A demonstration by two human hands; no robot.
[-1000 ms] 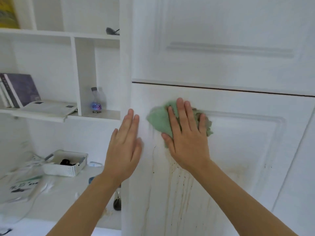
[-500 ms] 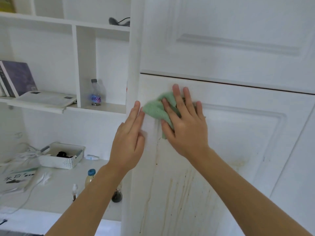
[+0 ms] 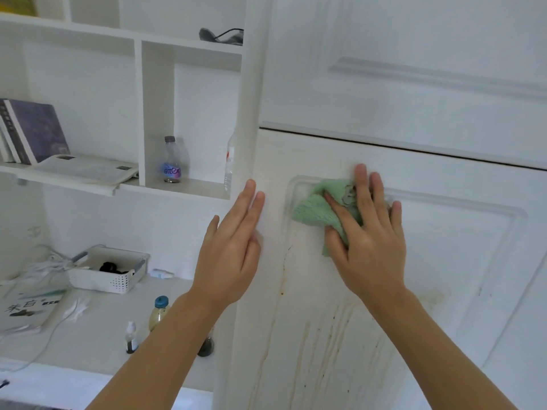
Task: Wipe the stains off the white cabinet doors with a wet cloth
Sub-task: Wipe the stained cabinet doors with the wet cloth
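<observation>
Our right hand (image 3: pixel 367 238) pressed the green cloth (image 3: pixel 318 210) flat-fingered against the lower cabinet door (image 3: pixel 444 261) near its upper left corner, above brown streaks (image 3: pixel 305 344). Our left hand (image 3: pixel 231 250) lay unclenched, seemingly touching the door's left edge.

Much of green cloth (image 3: pixel 310 213) hidden beneath right hand (image 3: pixel 367 241). Second bottle (image 3: pixel 229 161) half concealed behind cabinet frame. Lower cabinet door (image 3: pixel 444 261) cut off at bottom and right edges. Booklet (image 3: pixel 26 310) near left blurred, print unreadable. Dark item (image 3: pixel 220 35) on top shelf indistinct.
</observation>
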